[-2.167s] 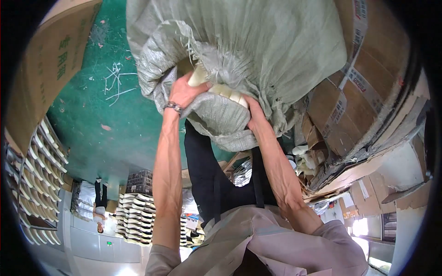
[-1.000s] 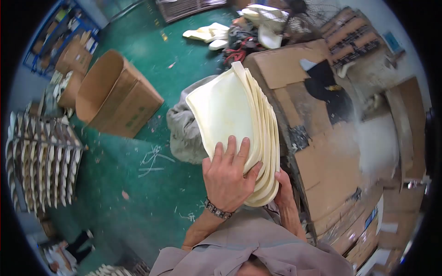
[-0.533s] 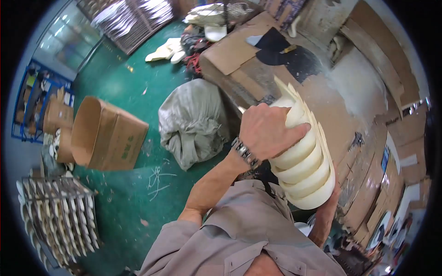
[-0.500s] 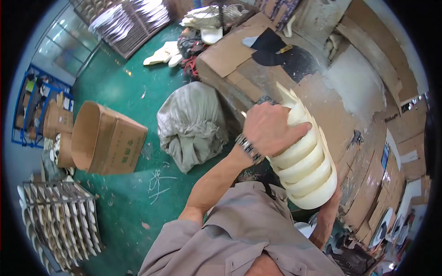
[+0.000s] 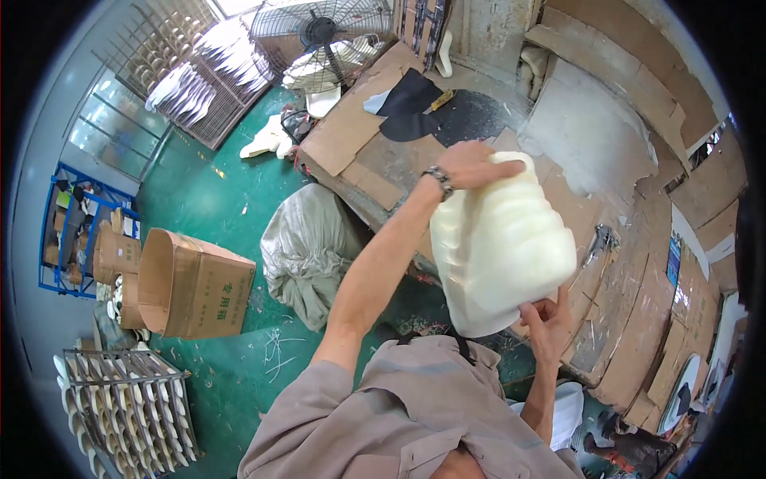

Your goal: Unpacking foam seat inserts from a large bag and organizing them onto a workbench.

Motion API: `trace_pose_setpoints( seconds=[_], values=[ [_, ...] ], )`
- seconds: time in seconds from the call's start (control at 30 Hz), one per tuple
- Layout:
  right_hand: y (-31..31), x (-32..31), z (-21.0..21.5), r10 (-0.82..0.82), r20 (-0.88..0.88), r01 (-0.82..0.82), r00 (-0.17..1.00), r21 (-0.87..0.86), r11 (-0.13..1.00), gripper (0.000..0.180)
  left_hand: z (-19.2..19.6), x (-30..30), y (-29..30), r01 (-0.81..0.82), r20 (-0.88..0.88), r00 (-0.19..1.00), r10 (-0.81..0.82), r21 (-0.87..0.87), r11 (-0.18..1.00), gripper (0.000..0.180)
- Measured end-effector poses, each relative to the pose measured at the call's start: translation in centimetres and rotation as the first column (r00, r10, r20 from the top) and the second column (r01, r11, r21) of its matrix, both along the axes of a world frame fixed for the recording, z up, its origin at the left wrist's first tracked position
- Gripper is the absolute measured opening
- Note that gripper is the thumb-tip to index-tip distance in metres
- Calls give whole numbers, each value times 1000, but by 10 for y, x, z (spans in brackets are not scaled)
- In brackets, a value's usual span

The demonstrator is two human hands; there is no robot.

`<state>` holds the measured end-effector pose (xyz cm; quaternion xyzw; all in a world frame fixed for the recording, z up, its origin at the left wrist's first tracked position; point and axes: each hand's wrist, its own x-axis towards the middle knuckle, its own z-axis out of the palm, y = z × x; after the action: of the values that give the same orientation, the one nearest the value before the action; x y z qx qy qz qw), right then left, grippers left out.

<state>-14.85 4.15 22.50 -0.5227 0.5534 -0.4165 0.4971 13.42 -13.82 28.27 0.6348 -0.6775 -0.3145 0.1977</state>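
Observation:
Both hands hold a bundle of nested cream-white curved pieces (image 5: 511, 239), which look moulded and show ribbed, stepped edges. It is tilted in front of my body, over the near edge of the cardboard-covered table (image 5: 574, 343). At its far end my left hand (image 5: 471, 165) grips the top, its thumb lying across the upper edge. My right hand (image 5: 549, 323) pinches the lower near corner between thumb and fingers. What the pieces are exactly, I cannot tell. Further back on the table lie black sheet pieces (image 5: 471, 118) with a small yellow tool (image 5: 443, 100) on them.
A tied grey sack (image 5: 307, 247) stands on the green floor left of the table. Beyond it is an open cardboard box (image 5: 203, 291). A rack of pale curved pieces (image 5: 132, 407) stands at lower left. A large fan (image 5: 321, 33) is at the back.
The bundle has turned, showing its broad smooth side instead of its stacked edges. My left hand has moved up and away from me; my right hand has come into view at the lower corner.

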Motion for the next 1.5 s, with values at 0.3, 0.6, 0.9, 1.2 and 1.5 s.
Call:
trace_pose_setpoints(
  seconds=[0.3,0.6,0.9,1.2,1.5],
  values=[
    [-128,-9,-72,178,95,-157,979,-195,968,88,-115,34,-65,-288,-418,876,241,-52,956,69],
    [-202,36,-68,478,188,-455,858,-154,877,92,-203,82,-121,-493,-699,600,389,60,868,73],
    [-258,119,-124,284,214,-314,934,121,942,99,-314,136,-116,-366,-643,392,658,547,752,93],
    [-273,134,-126,299,252,-370,921,315,874,87,-357,94,-31,-421,-741,-53,669,624,658,78],
    [-273,121,-145,245,200,-305,949,374,876,92,-396,103,-31,-508,-480,224,848,685,522,88]
  ],
)
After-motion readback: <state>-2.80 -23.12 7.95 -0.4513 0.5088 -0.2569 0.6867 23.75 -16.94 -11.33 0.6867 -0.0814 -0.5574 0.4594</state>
